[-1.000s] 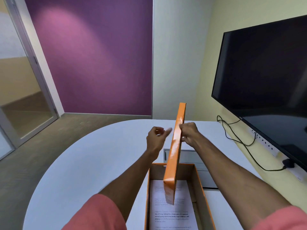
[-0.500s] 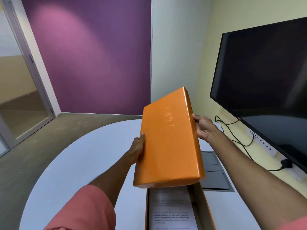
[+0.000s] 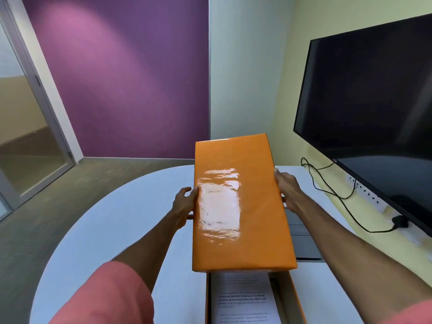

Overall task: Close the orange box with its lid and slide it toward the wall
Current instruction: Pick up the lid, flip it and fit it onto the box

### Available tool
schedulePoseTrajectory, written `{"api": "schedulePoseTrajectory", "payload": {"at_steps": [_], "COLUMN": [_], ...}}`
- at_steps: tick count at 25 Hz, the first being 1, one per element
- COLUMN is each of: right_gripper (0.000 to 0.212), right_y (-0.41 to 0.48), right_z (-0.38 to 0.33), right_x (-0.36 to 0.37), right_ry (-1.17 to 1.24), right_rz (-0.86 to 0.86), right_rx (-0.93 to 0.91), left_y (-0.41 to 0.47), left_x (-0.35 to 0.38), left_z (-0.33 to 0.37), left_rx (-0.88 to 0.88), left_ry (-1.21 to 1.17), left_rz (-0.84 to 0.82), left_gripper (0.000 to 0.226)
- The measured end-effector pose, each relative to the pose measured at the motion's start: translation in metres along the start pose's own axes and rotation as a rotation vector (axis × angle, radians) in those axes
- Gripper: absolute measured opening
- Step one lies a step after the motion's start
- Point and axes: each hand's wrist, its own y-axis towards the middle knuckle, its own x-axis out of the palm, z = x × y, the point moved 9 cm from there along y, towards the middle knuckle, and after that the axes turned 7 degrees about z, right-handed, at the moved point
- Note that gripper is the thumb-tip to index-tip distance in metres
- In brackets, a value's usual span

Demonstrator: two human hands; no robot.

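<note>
The glossy orange lid [image 3: 238, 202] hangs in the air, top side toward me, its far end tilted up. My left hand [image 3: 184, 202] grips its left long edge and my right hand [image 3: 286, 188] grips its right long edge. Below the lid's near end, the open orange box [image 3: 297, 300] rests on the white table [image 3: 112, 230] at the bottom of the view. A printed white sheet [image 3: 243, 300] lies inside it. The lid covers the box's far part.
A large black monitor [image 3: 369, 108] hangs on the yellow wall at right, with a black cable [image 3: 336, 195] and a socket strip below it. A grey flap panel [image 3: 304, 242] is set into the table right of the lid. A glass door stands far left.
The lid has swung from edge-on to flat, top facing me, and has come lower and squarer over the box. My hands have shifted onto its two long edges.
</note>
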Motion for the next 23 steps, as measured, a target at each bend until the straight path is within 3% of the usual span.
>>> {"api": "schedulePoseTrajectory", "payload": {"at_steps": [3, 6, 9, 13, 18, 23], "right_gripper": [0.039, 0.072, 0.062, 0.055, 0.068, 0.079], "right_y": [-0.002, -0.006, -0.018, -0.033, -0.052, -0.065], "right_z": [0.019, 0.041, 0.065, 0.104, 0.139, 0.173], "right_x": [-0.003, -0.010, -0.017, -0.020, -0.021, -0.031], "right_ry": [-0.142, -0.266, -0.293, -0.258, -0.321, -0.406], "right_rz": [-0.081, -0.053, 0.022, -0.024, -0.080, -0.089], "right_rx": [-0.019, -0.012, -0.016, 0.022, 0.041, 0.085], "left_y": [-0.001, -0.007, -0.020, -0.035, -0.055, -0.060], "left_x": [0.005, 0.006, 0.009, 0.022, 0.045, 0.055], "left_z": [0.000, -0.001, -0.015, -0.042, -0.087, -0.126], "left_rx": [0.035, 0.081, 0.074, 0.092, 0.166, 0.125], "left_ry": [0.028, 0.044, 0.026, 0.164, 0.347, 0.391], "left_rz": [-0.014, 0.071, 0.162, 0.091, -0.063, -0.104], "left_gripper": [0.053, 0.047, 0.047, 0.050, 0.073, 0.073]}}
